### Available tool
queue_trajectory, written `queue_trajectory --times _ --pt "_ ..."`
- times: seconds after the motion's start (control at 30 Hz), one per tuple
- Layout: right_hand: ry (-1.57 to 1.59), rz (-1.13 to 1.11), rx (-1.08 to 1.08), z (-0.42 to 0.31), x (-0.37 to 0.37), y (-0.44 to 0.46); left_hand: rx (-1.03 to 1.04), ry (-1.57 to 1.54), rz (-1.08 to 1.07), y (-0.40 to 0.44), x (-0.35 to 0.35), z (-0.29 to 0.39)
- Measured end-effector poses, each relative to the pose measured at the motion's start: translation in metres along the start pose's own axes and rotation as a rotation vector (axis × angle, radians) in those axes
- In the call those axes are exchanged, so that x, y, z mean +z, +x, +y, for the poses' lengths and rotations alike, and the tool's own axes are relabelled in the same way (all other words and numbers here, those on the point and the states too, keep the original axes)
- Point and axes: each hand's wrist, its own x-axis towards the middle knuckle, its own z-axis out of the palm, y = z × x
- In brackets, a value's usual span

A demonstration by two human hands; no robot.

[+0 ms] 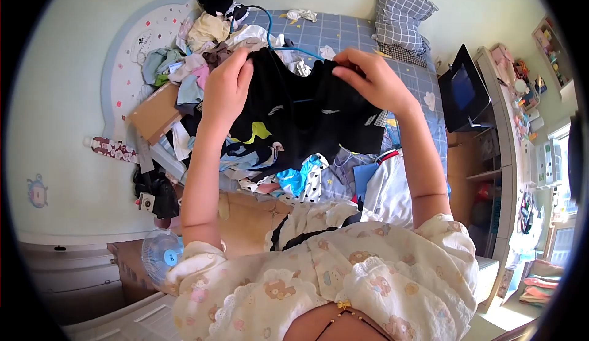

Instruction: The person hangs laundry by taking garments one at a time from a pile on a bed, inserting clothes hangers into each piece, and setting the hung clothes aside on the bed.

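A black short-sleeved top (294, 117) hangs spread out in front of me, above the pile on the bed. Behind its neckline shows a blue clothes hanger (270, 29), its hook pointing up and to the left. My left hand (230, 89) pinches the top at one shoulder. At the other shoulder my right hand (371, 80) grips it between thumb and fingers. Whether the hanger runs into both shoulders is hidden by the cloth.
Heaped clothes (184, 74) cover much of the bed (350, 31), around a cardboard box (154, 112). A checked pillow (402, 14) leans on the wall. To the right stand a monitor (463, 88) and shelves; a small fan (164, 256) is at lower left.
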Motion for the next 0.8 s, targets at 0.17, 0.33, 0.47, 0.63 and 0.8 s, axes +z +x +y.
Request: queue_trajectory --times 0.17,0.33,0.47,0.63,0.8 --pt "-0.164 0.204 0.005 -0.019 0.011 -0.023 0.082 0.057 -0.001 -0.032 -0.038 0.004" --pt "0.003 0.328 0.143 -0.028 0.008 -0.055 0.157 0.163 -0.102 -0.078 -0.081 -0.021" --pt "0.008 0.354 0.081 -0.053 0.017 -0.08 0.302 0.115 -0.023 -0.1 -0.086 0.009" --pt "0.002 0.316 0.151 -0.084 0.015 -0.12 0.276 0.06 -0.064 -0.124 -0.08 0.022" --pt "-0.415 0.131 0.075 -0.112 -0.028 -0.171 0.197 -0.041 -0.003 -0.149 -0.068 0.04"
